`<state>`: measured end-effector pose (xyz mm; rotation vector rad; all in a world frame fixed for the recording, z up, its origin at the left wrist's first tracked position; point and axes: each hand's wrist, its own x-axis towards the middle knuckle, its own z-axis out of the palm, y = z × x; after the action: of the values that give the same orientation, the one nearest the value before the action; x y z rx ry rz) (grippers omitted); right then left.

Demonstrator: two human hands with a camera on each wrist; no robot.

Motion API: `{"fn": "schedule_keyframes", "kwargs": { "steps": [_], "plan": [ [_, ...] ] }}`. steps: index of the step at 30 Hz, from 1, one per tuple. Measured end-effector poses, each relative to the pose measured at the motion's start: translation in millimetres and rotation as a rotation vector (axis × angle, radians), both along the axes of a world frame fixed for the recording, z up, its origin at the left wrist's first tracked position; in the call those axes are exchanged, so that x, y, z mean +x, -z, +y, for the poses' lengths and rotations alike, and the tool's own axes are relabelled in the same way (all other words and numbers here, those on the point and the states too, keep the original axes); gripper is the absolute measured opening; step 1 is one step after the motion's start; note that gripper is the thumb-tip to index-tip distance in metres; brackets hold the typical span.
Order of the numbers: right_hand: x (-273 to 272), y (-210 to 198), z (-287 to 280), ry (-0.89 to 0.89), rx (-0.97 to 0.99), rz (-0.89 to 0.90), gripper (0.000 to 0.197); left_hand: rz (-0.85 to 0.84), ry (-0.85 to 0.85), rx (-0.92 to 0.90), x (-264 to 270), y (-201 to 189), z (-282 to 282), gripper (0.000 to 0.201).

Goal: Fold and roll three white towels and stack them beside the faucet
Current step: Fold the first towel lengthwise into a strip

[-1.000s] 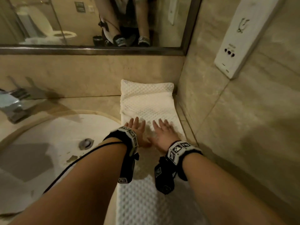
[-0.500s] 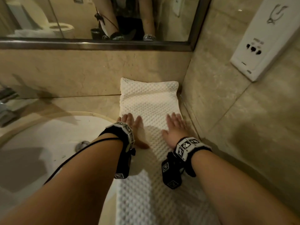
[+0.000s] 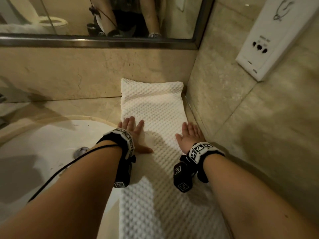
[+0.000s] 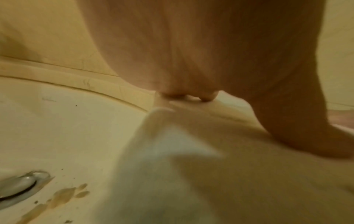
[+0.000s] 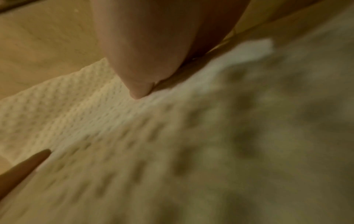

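A white waffle-textured towel [image 3: 153,104] lies as a long folded strip on the beige counter, its far end against the back wall in the corner. My left hand [image 3: 132,129] lies flat on the strip's left edge, fingers straight and thumb spread. My right hand [image 3: 189,133] lies flat on the right edge, close to the side wall. In the left wrist view my palm [image 4: 172,50] presses the towel [image 4: 191,174] at the basin's rim. The right wrist view shows my fingers [image 5: 141,84] on the towel [image 5: 172,151]. No faucet shows clearly in the head view.
A white sink basin [image 3: 39,156] with a metal drain [image 3: 81,150] sits left of the towel. The tiled side wall [image 3: 241,126] stands tight against its right edge and carries a white wall unit [image 3: 276,37]. A mirror [image 3: 96,16] runs above the back wall.
My hands have slid apart from the middle of the towel to its left and right edges, still flat on it. The camera has turned to the right, taking the faucet out of view.
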<state>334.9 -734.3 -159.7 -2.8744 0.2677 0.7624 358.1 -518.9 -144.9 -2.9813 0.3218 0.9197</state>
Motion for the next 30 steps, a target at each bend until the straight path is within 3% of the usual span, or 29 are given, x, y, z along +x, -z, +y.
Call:
{"fn": "schedule_keyframes", "kwargs": {
  "steps": [7, 16, 23, 26, 30],
  "plan": [
    [-77, -13, -20, -0.110, 0.021, -0.036, 0.067, 0.014, -0.094, -0.007, -57, -8, -8, 0.112],
    [-220, -35, -22, -0.125, 0.215, -0.225, 0.067, 0.018, -0.239, -0.095, -220, -17, -11, 0.098],
    [-319, -11, -36, -0.108, 0.259, -0.372, 0.055, -0.105, -0.530, -0.230, -324, -12, -14, 0.071],
    [-346, -1, -41, -0.089, 0.210, -0.379, 0.053, -0.057, -0.679, -0.347, -350, -9, -14, 0.049],
    [-361, 11, -42, -0.115, 0.206, -0.358, 0.056, 0.022, -0.713, -0.348, -370, 7, -12, 0.047]
  ]
}}
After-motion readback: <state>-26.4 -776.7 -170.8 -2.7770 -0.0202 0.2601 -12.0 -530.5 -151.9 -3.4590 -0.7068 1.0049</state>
